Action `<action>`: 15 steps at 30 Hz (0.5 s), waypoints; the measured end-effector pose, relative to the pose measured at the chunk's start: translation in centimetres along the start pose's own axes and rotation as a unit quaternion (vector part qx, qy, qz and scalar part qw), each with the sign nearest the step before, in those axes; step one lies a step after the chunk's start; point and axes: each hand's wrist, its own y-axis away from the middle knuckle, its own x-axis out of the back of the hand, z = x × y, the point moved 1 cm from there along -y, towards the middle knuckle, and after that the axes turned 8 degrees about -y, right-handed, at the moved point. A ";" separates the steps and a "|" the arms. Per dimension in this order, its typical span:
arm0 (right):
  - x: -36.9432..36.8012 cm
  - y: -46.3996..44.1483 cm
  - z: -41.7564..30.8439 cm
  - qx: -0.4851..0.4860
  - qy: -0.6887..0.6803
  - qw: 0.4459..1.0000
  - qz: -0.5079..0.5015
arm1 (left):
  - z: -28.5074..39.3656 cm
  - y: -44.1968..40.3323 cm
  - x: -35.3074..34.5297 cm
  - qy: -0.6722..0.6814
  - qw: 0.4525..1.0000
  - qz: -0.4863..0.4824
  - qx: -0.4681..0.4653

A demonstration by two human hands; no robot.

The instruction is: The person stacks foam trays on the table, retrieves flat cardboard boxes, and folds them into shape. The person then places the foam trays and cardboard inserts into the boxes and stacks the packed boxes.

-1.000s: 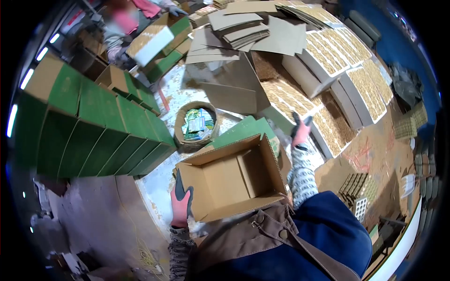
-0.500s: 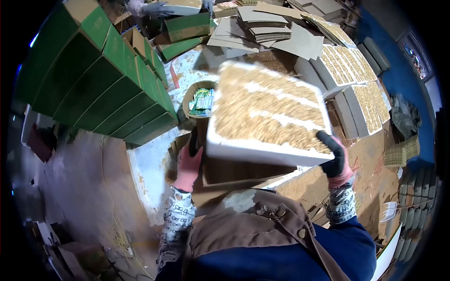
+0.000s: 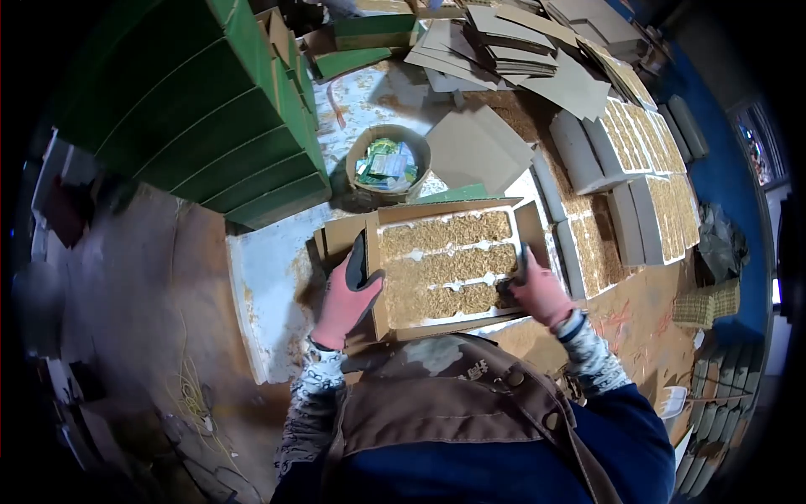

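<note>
A white foam tray [image 3: 449,247] with rows of tan, straw-like filling lies level inside an open cardboard box [image 3: 529,225]. My left hand [image 3: 346,294], in a pink glove with dark fingers, is at the box's left wall. Its thumb reaches over the wall's edge, with the fingers along the flap. My right hand [image 3: 541,292], gloved alike, grips the tray's right end, its dark thumb over the filling and its fingers down at the edge beside the box wall. Those fingertips are partly hidden.
A tall stack of green boxes [image 3: 201,109] rises at left. Behind the box are a round tub [image 3: 363,181] of small packets and a cardboard sheet [image 3: 483,149]. Several filled foam trays [image 3: 646,139] stand at right, near loose cardboard sheets [image 3: 504,50].
The foam tray has come down from above the box and now lies inside it. My right hand has moved left and lower with it. A cardboard sheet behind is now uncovered.
</note>
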 end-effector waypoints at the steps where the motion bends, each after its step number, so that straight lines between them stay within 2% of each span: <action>1: -0.7 0.0 -1.0 -0.009 0.120 0.993 -0.013 | 0.5 -0.1 0.1 -0.044 0.999 -0.003 -0.010; 2: -1.0 -0.4 -1.2 0.027 0.199 0.979 -0.023 | 0.8 -0.3 0.3 -0.056 0.998 -0.012 -0.007; 5: -0.2 -3.3 -3.6 -0.007 0.310 0.941 -0.137 | 1.3 -0.9 1.0 -0.064 0.997 -0.033 0.009; 8: 4.4 -6.8 -5.1 0.113 0.206 0.949 -0.208 | 2.7 -1.0 2.3 -0.071 0.989 -0.068 0.108; 9: 7.5 -7.7 -6.4 0.077 -0.027 0.985 -0.149 | 3.5 -0.7 1.7 -0.075 0.993 -0.021 0.090; 10: 10.0 -9.0 -7.1 0.034 -0.259 0.962 -0.086 | 2.8 -0.6 1.3 -0.066 0.995 0.002 0.071; 12: 10.0 -15.9 -2.4 0.089 -0.315 0.933 0.147 | 0.1 -0.7 3.2 -0.084 0.975 -0.018 0.203; 13: 8.9 -20.2 1.0 0.104 -0.195 0.946 0.237 | -2.1 -2.2 4.8 -0.061 0.984 0.028 0.163; 14: 7.1 -24.1 4.4 0.122 -0.067 0.937 0.321 | 0.6 -5.3 5.0 0.043 0.982 0.058 0.177; 15: 4.8 -27.1 7.3 0.023 0.069 0.948 0.310 | -1.5 -8.1 5.0 -0.036 0.993 0.103 0.037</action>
